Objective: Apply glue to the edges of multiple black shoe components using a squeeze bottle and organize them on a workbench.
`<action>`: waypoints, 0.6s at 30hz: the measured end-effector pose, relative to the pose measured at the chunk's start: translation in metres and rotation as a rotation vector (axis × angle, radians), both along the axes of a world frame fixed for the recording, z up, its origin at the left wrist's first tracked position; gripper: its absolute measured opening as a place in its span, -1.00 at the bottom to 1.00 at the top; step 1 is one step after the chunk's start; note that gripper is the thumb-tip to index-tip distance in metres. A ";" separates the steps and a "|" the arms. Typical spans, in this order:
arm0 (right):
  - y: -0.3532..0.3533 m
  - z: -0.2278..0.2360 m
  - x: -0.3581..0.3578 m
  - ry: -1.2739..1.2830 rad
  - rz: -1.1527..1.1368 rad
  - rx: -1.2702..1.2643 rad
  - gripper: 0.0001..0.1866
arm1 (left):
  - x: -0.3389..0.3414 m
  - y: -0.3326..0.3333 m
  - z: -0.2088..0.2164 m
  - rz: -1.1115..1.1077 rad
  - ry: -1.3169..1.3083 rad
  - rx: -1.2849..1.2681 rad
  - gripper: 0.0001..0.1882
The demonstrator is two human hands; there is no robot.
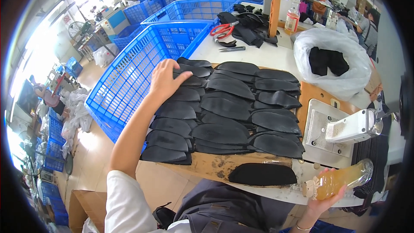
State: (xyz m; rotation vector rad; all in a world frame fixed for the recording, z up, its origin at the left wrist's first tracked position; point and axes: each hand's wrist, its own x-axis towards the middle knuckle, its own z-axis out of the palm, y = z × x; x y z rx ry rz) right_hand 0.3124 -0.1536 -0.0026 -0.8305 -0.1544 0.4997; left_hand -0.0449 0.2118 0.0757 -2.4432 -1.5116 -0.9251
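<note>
My left hand (165,80) rests at the far left corner of several black curved fabric pieces (226,105), its thumb apart from its fingers. The pieces lie overlapped in three columns on a wooden board (215,162). Down at the right, my right hand (321,205) is wrapped around a clear bottle (340,180) of amber liquid. The bottle lies tilted, its pale, wrapped-looking neck end pointing left. Close to me, one separate black piece (263,174) lies flat on the board's front edge.
Blue baskets (129,77) stand left and behind. A white sewing machine part (351,127) is at the right. Farther back are red-handled scissors (224,30), metal snips (232,49), a second bottle (292,17), an orange upright (274,17) and a plastic bag (362,67) holding black pieces.
</note>
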 end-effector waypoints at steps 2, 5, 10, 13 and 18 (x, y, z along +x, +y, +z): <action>0.000 0.000 -0.002 0.000 -0.013 -0.007 -0.34 | 0.013 -0.040 0.021 -0.150 -0.125 0.151 -0.75; 0.001 0.010 -0.004 -0.108 -0.060 0.017 -0.32 | 0.043 -0.119 0.020 -0.479 -0.150 0.092 -0.89; 0.033 0.044 -0.048 -0.412 0.300 0.209 -0.24 | 0.056 -0.211 -0.042 -0.852 -0.121 -0.018 -0.71; 0.057 0.056 -0.076 -0.722 0.331 0.026 -0.18 | 0.056 -0.216 -0.067 -0.815 -0.186 0.049 -0.76; 0.077 0.060 -0.106 -1.205 0.498 -0.055 -0.15 | 0.056 -0.218 -0.082 -0.789 -0.236 0.226 -0.78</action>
